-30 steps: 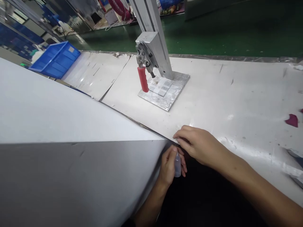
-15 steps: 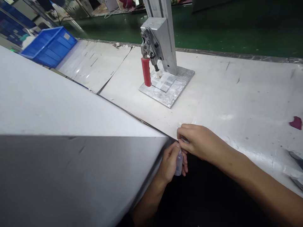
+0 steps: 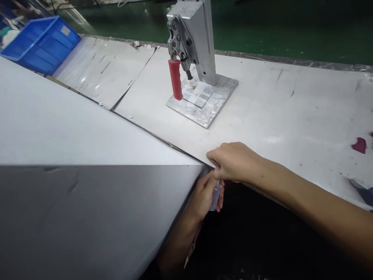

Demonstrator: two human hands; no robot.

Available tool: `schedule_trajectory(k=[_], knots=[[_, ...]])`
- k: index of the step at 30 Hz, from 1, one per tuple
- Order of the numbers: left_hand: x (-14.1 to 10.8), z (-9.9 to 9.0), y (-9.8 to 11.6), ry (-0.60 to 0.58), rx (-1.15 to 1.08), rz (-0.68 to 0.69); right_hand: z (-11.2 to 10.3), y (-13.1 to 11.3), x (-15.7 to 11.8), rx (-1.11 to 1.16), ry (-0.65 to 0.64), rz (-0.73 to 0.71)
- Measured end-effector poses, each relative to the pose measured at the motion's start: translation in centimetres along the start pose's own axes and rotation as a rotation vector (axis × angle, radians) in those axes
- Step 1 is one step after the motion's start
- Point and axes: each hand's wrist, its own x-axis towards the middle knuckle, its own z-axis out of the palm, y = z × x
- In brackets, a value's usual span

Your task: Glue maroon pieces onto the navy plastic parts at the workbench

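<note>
We identify a workshop by the red-handled clamp (image 3: 175, 79) on its metal post (image 3: 208, 50), the scuffed white bench (image 3: 262, 109), the blue crate (image 3: 50, 49) at far left and, beyond, what appears to be green flooring (image 3: 276, 35).

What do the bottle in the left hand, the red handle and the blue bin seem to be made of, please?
The bottle looks like smooth plastic, being cloudy and translucent. The red handle is probably rubber or plastic, fairly dull, with a ridged grip; I cannot tell which. The blue bin appears moulded plastic, fairly smooth, with even colour and ribbed walls.
</note>
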Motion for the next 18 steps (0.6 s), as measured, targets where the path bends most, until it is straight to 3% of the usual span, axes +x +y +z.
schedule_trajectory(k=[5,18], knots=[[-0.1,-0.1,0.0,0.004,0.010,0.003,-1.1,0.0,0.1,-0.032,-0.123,-0.026],[-0.1,0.1,-0.2,0.038,0.001,0.025,-1.0,0.4,0.2,-0.032,-0.092,-0.048]])
